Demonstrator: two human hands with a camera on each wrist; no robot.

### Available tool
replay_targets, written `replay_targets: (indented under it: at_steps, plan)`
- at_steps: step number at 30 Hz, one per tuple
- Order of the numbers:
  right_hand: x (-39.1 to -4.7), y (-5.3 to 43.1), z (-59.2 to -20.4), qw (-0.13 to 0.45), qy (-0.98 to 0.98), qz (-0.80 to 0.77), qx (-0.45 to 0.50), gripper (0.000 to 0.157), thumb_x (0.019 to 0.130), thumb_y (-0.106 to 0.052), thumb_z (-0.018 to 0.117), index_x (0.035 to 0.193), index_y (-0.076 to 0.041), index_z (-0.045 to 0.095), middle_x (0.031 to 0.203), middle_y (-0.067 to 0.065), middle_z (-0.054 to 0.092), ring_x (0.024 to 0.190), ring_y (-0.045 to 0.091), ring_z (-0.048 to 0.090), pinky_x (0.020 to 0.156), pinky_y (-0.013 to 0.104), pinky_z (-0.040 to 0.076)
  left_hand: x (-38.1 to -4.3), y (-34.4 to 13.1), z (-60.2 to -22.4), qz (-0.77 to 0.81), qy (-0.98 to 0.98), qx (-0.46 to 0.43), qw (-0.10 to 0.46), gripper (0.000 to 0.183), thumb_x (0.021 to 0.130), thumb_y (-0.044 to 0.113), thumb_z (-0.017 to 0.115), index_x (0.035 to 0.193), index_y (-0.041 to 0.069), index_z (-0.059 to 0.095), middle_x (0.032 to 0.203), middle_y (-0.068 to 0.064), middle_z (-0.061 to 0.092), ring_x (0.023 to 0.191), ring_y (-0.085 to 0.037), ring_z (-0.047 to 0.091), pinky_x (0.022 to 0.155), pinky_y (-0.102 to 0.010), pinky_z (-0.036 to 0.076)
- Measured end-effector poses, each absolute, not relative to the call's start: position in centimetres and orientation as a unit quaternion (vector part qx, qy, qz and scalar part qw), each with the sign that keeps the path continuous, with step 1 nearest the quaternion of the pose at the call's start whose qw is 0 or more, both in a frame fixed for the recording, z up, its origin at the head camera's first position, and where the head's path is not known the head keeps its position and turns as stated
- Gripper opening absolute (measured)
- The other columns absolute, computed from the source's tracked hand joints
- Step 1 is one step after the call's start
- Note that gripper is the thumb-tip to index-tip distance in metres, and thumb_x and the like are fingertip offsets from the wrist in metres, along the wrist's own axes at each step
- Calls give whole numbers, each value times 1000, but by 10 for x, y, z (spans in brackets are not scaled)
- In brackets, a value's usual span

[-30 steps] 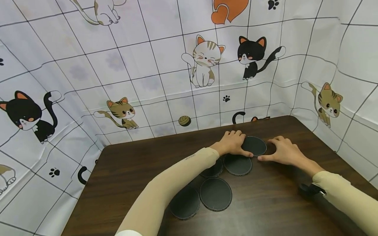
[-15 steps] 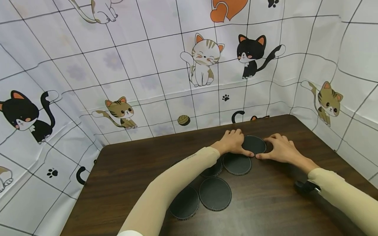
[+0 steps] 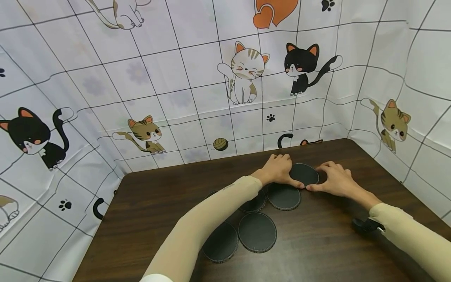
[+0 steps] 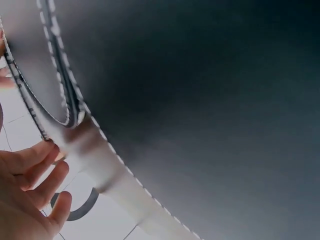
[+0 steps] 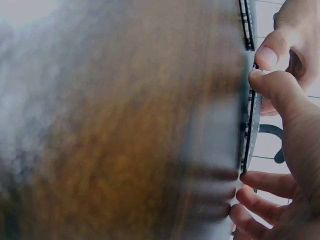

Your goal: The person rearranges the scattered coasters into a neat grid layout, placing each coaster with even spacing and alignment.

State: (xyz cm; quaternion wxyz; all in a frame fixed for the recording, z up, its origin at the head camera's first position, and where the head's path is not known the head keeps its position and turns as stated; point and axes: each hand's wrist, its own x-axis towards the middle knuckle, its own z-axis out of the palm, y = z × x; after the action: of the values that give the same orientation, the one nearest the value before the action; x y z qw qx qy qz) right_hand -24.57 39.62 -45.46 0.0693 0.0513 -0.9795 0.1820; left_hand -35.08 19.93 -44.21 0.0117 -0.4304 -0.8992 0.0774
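A round black coaster [image 3: 304,174] with stitched edges lies at the far right of the group on the table. My left hand [image 3: 276,170] grips its left side, thumb at the near edge and fingers at the far edge. From the right, my right hand [image 3: 336,180] holds the same coaster with thumb and fingers curved round its rim. In the right wrist view the two thumbs almost meet at the edge. Another coaster [image 3: 283,196] sits just in front of it. In the left wrist view, a large coaster surface [image 4: 215,125] fills most of the picture.
More black coasters lie nearer: one at front centre [image 3: 257,232], one left of it [image 3: 220,243], one partly under the left forearm [image 3: 254,201]. The dark wooden table [image 3: 158,196] ends at a cat-print curtain [image 3: 183,102] behind and at the sides.
My right hand has moved slightly left, so its thumb and fingers now meet the far coaster's rim. The left hand and the coasters stay nearly where they were.
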Motion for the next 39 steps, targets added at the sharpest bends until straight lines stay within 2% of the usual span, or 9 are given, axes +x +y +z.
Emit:
replay_targets:
  at_steps: [6,10,16,22,29,35,39]
  plan:
    - [-241,395,-448,72,-976,198,59,92,66,-69,66,120,5,56,119,24,50,107,44,42,70,55,27,-349,191,-439,43,-899,-434,25,100,56,93,35,122,21,55,119,6,44,104,-11,46,95,-35,31]
    - [-234,390,-437,78,-972,210,65,91,67,-67,67,120,5,55,116,23,52,106,43,44,73,58,25,-347,182,-432,6,-895,-445,42,99,55,93,36,120,20,55,115,7,46,101,-9,47,94,-33,32]
    - [-220,379,-414,100,-965,228,79,80,70,-61,70,119,0,55,114,18,54,107,39,45,82,66,20,-336,163,-408,-19,-888,-452,78,103,52,95,33,117,19,55,115,8,46,105,-10,46,99,-35,26]
    - [-206,361,-402,119,-960,229,106,75,68,-58,74,117,-4,57,113,15,55,108,36,44,86,63,20,-315,138,-395,-12,-887,-448,114,105,50,97,25,113,19,56,114,7,46,106,-11,45,98,-36,27]
    - [-185,345,-407,151,-957,204,138,74,62,-61,76,109,-6,62,107,9,58,101,30,49,81,56,26,-283,118,-400,32,-884,-450,122,108,50,97,19,113,18,57,111,5,48,104,-14,47,96,-37,29]
    - [-167,338,-423,148,-956,201,151,72,61,-65,73,106,-9,64,106,6,59,98,28,51,80,54,27,-259,106,-411,43,-881,-453,128,111,51,97,16,116,17,57,112,4,48,104,-14,48,95,-38,30]
    - [-153,333,-429,147,-954,207,162,71,60,-64,75,106,-11,64,105,4,58,97,27,52,79,52,28,-242,94,-419,26,-876,-466,120,107,53,96,20,116,18,56,113,5,48,102,-13,47,94,-38,32]
